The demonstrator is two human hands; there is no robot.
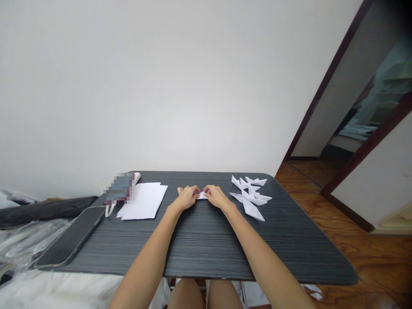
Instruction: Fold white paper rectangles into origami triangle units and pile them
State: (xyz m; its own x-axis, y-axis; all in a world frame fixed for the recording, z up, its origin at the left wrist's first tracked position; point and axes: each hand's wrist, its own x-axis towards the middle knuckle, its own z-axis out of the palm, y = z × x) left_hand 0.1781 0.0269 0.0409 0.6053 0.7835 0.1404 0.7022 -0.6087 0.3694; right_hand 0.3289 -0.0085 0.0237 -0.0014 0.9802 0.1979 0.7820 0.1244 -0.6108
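Note:
A small folded piece of white paper (202,195) is held at the middle of the dark table, between my two hands. My left hand (188,197) pinches its left side with thumb and fingertips. On the other side, my right hand (215,195) has its fingers closed on the right edge. The fingertips cover part of the folds. To the right lies a group of folded white paper boats (252,195), several of them close together. Left of my hands rests a stack of flat white paper sheets (143,201).
A phone (72,236) lies along the left edge of the black table (206,244). Behind it, a blurred-out dark object (119,189) with a white cable (110,210) touches the sheets. A white wall rises behind the table; wooden floor (380,257) shows at right.

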